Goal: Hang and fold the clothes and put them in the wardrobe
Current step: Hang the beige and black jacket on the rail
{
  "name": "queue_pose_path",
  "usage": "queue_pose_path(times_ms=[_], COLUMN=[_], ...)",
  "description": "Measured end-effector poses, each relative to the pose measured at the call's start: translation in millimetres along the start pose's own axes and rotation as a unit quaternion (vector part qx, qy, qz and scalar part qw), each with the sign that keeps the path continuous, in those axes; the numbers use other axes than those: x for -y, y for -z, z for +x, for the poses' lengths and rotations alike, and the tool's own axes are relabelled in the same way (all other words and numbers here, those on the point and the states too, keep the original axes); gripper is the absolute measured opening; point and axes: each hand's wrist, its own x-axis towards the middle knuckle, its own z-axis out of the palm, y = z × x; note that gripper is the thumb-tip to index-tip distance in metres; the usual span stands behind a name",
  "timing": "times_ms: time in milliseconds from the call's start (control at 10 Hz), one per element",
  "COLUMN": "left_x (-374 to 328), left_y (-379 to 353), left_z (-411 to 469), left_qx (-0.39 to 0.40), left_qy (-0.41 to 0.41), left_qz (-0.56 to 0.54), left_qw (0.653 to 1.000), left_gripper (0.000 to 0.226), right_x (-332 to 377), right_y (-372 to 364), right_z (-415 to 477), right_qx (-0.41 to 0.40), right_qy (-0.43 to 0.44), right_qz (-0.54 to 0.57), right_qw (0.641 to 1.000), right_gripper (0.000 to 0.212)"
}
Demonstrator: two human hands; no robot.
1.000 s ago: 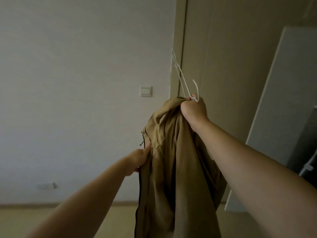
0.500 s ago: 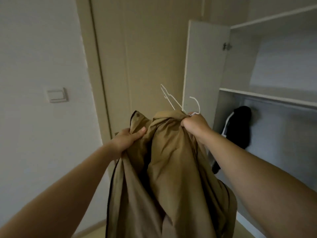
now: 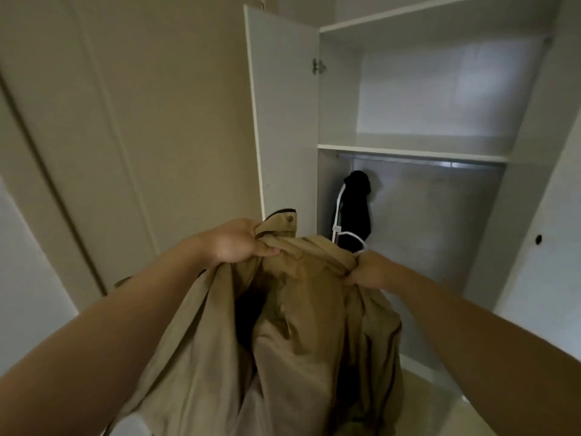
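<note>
L hand [image 3: 234, 243] grips collar of tan coat [image 3: 298, 325], R hand [image 3: 367, 272] grips its top w/ hanger hook [image 3: 355, 236]; wardrobe rail [image 3: 424, 163] lies above & ahead of both, running L–R, R hand nearer.

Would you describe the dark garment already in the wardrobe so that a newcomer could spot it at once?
Find the open white wardrobe and the shelf across it. Under the shelf, at the far left, hangs the black garment. It is the only dark thing inside, unlike the tan coat held in front.
</note>
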Motion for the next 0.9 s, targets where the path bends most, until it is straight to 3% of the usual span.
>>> queue_pose_path(times_ms=[100, 200, 300, 400, 500, 700, 800, 900], left_x=[7, 20, 45, 71, 87, 115, 112, 97], left_y=[0, -10, -17, -25, -34, -48, -49, -55], left_z=[25, 52, 74, 92, 99, 125, 125, 113], left_qx=[0.083, 0.058, 0.013, -0.018, -0.03, -0.056, -0.038, 0.005], left_qy=[0.049, 0.163, 0.205, 0.191, 0.164, 0.039, 0.002, -0.038], left_qz=[-0.103, -0.132, -0.174, -0.189, -0.174, -0.032, -0.02, -0.044], left_qw=[0.99, 0.976, 0.963, 0.963, 0.971, 0.997, 0.999, 0.998], left_gripper=[0.03, 0.036, 0.041, 0.032, 0.029, 0.042, 0.049, 0.052], right_x=[-15, -24, -20, -11, -8, -15, -15, -10], right_y=[-27, -56, -84, -102, -108, -107, -103, -107], right_z=[-1, -9, -17, -24, -30, -32, -31, -21], right_qx=[0.031, 0.055, -0.017, -0.108, -0.146, -0.168, -0.174, -0.176], right_qy=[-0.021, -0.067, -0.092, -0.089, -0.088, -0.125, -0.139, -0.116], right_qz=[-0.041, -0.029, 0.019, 0.028, 0.078, 0.152, 0.153, 0.082], right_qw=[0.998, 0.996, 0.995, 0.99, 0.982, 0.966, 0.963, 0.974], right_gripper=[0.034, 0.019, 0.024, 0.054, 0.051, 0.038, 0.036, 0.021])
